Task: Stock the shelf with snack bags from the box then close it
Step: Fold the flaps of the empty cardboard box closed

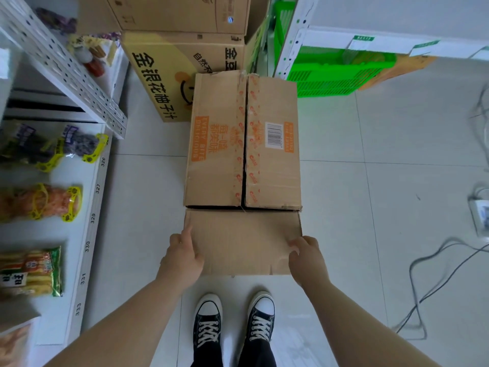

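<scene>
Pale tiled floor [370,207] — green crate [330,75], stacked cartons [164,75]

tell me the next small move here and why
Probably fold the near flap up onto the box: the left hand and right hand hold its side edges, it lies folded out toward the person, and the two long top flaps already meet at the seam.

Box [219,154] mostly closed; left hand [182,258], right hand [307,258] grip side edges of open near flap [243,242].
</scene>
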